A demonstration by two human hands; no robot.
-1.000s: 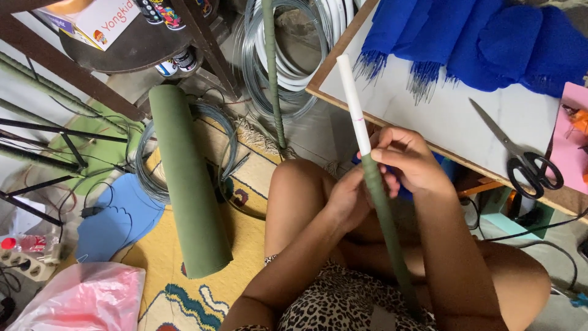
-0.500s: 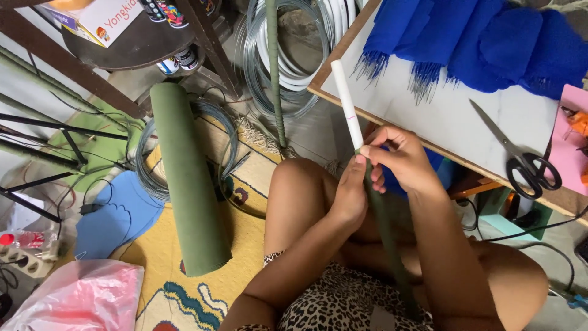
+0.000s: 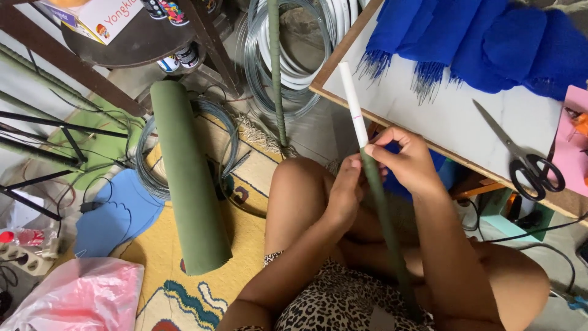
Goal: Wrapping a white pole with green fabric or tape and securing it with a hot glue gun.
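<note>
A white tube (image 3: 354,104), half wrapped in green tape (image 3: 383,214), is gripped at the wrap line by the right hand (image 3: 409,160) and pinched by the closed left hand (image 3: 346,191), its bare end lying over the table (image 3: 441,116) edge. If tension is lost, the tape could likely slacken or wrinkle; the scissors (image 3: 528,164) lie near the far edge, and a green roll (image 3: 188,178) rests on the floor.
</note>
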